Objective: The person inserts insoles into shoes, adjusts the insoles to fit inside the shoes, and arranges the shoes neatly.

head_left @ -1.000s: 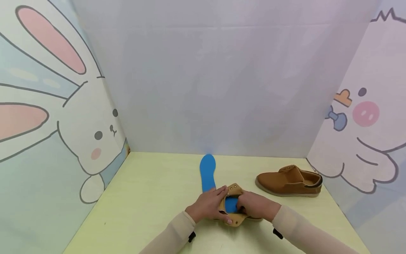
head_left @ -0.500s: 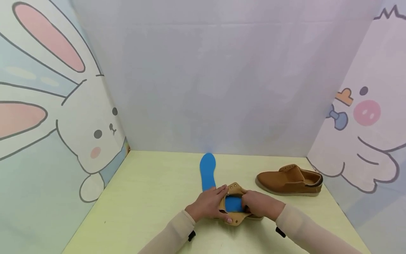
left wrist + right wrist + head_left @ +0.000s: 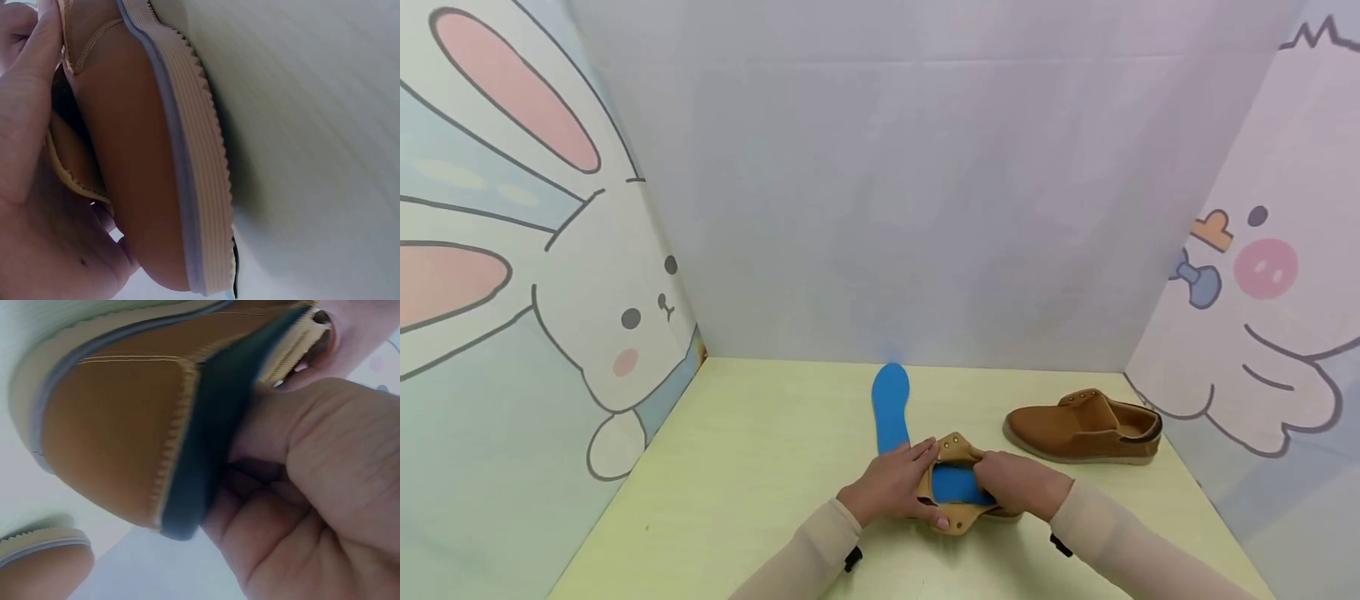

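Observation:
A tan-brown shoe (image 3: 961, 518) lies on the table with its tongue and eyelet flaps spread apart. Inside its opening shows a blue insole (image 3: 955, 483). My left hand (image 3: 891, 483) grips the shoe around the front of the opening, thumb on the near flap and fingers on the far side. My right hand (image 3: 1022, 483) reaches in at the heel; in the right wrist view its thumb and curled fingers go past the dark heel collar (image 3: 206, 431), holding the insole's heel end. The fingertips are hidden inside the shoe. The left wrist view shows the brown toe (image 3: 137, 162).
A second blue insole (image 3: 891, 404) lies flat behind my left hand, its near end covered. The matching brown shoe (image 3: 1082, 433) stands at the right back of the pale yellow table (image 3: 760, 442). Printed cartoon walls (image 3: 617, 350) border both sides, with a plain wall behind.
My right hand has shifted slightly right toward the heel, and more of the blue insole shows in the opening. The left hand keeps its grip in place.

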Demonstrator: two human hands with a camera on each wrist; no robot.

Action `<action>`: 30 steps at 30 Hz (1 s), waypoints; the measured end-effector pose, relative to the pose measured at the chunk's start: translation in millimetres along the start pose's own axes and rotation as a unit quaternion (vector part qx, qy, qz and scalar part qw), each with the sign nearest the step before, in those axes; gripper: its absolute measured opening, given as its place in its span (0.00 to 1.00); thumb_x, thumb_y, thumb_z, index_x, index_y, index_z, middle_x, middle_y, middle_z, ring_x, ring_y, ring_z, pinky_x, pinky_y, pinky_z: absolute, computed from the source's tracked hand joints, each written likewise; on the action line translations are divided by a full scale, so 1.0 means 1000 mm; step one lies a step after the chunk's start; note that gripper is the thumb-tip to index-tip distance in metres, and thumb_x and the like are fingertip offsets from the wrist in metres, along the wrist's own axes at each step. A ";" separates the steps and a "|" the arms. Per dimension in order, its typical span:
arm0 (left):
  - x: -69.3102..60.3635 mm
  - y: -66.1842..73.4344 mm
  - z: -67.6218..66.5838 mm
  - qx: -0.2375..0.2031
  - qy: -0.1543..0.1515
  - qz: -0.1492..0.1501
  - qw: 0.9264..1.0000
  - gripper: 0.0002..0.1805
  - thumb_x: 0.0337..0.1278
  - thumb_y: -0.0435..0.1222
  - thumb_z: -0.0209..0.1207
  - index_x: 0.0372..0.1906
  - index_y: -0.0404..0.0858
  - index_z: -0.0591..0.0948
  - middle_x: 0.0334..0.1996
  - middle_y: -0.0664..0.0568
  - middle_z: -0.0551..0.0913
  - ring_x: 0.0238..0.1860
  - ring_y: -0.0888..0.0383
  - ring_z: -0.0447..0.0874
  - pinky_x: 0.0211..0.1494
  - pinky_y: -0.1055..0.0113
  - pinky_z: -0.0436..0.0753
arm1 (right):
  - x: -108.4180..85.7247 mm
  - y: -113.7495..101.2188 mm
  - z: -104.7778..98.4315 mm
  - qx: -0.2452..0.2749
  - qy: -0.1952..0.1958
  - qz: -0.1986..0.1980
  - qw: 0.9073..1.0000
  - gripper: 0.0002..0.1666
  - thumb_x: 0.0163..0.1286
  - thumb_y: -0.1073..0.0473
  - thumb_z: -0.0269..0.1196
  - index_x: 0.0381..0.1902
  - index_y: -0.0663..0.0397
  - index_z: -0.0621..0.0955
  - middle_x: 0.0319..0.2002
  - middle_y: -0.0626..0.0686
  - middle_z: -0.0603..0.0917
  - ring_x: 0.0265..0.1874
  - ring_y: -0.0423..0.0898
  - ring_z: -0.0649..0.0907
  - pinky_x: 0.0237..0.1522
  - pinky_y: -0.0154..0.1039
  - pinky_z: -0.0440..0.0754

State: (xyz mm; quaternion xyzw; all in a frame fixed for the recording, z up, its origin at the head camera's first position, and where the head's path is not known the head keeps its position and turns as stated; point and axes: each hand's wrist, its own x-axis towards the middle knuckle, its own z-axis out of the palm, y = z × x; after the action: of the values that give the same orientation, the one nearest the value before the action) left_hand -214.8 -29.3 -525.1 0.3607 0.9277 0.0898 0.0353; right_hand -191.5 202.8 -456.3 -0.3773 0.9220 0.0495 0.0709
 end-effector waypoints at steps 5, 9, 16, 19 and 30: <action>0.000 -0.001 0.001 0.000 0.002 0.002 1.000 0.63 0.46 0.77 0.58 0.81 0.43 0.57 0.79 0.51 0.57 0.74 0.48 0.63 0.68 0.58 0.73 | 0.001 -0.002 -0.001 0.013 -0.011 -0.008 1.000 0.20 0.63 0.67 0.71 0.16 0.46 0.77 0.14 0.40 0.68 0.17 0.38 0.63 0.23 0.33 0.66; 0.000 -0.001 0.002 0.000 0.005 0.003 1.000 0.64 0.46 0.77 0.58 0.81 0.44 0.56 0.79 0.51 0.57 0.75 0.49 0.62 0.68 0.59 0.73 | 0.003 -0.002 0.001 0.011 -0.031 0.001 0.999 0.20 0.63 0.67 0.71 0.16 0.47 0.77 0.14 0.41 0.68 0.17 0.38 0.63 0.23 0.34 0.67; 0.001 0.000 0.002 -0.002 0.003 0.000 1.000 0.63 0.45 0.76 0.59 0.81 0.44 0.57 0.79 0.51 0.57 0.74 0.48 0.62 0.68 0.58 0.72 | 0.003 -0.003 0.000 0.013 -0.056 0.022 0.998 0.18 0.64 0.66 0.70 0.17 0.47 0.79 0.15 0.42 0.70 0.17 0.39 0.65 0.25 0.34 0.69; 0.000 0.000 0.000 -0.006 0.003 0.002 1.000 0.63 0.46 0.76 0.60 0.81 0.43 0.57 0.79 0.51 0.56 0.75 0.47 0.62 0.69 0.57 0.71 | 0.003 -0.004 -0.003 0.010 -0.061 0.032 0.998 0.18 0.64 0.66 0.70 0.18 0.48 0.78 0.15 0.43 0.70 0.17 0.39 0.65 0.25 0.35 0.69; 0.002 0.001 -0.003 -0.015 0.003 0.000 1.000 0.64 0.45 0.76 0.59 0.81 0.44 0.55 0.80 0.53 0.55 0.75 0.47 0.62 0.70 0.57 0.71 | 0.005 -0.011 -0.003 -0.064 -0.050 0.034 0.996 0.09 0.62 0.61 0.74 0.27 0.55 0.84 0.24 0.49 0.79 0.23 0.41 0.73 0.35 0.37 0.80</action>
State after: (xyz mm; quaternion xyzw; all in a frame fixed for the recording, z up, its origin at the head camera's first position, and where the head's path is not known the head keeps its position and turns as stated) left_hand -216.4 -27.6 -521.9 0.3602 0.9262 0.1049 0.0383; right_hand -187.7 191.4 -454.1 -0.3464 0.9246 0.1293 0.0912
